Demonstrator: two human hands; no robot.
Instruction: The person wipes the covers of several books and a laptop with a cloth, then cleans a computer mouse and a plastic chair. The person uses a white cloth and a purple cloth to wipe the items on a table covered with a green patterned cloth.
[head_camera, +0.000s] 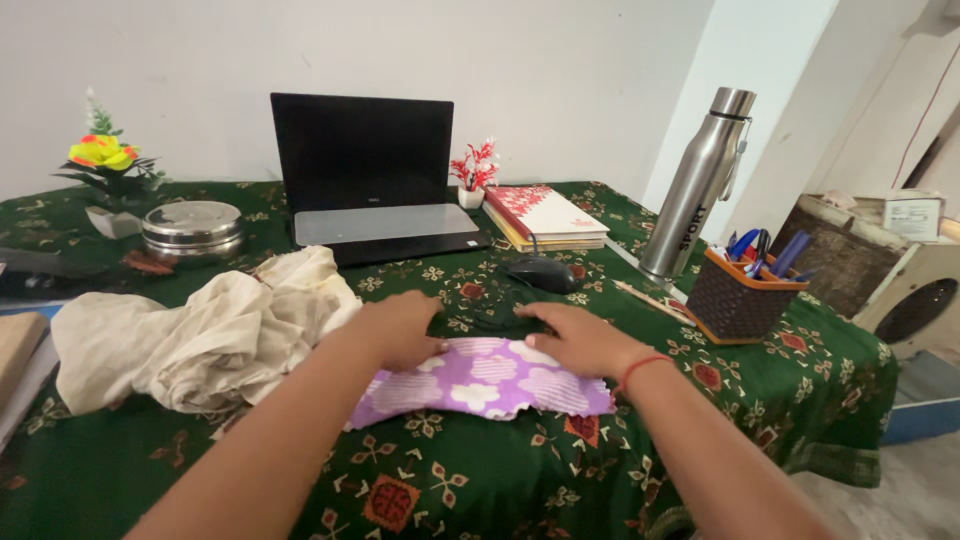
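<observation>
both hands press flat, fingers spread and gripping nothing, on the purple flowered cloth (490, 385) near the desk's front edge. its long axis runs left to right, left hand (400, 330) and right hand (580, 338) equally close. a cream cloth (200, 340) lies crumpled leftward.

A plain white wall (560, 70) ran behind the table (470, 490), which wore a dark green patterned cloth. To the right, a white pillar (740, 50) stood far back, with a pale grey floor (900, 500) near the table's right edge. Light was soft and even.
</observation>
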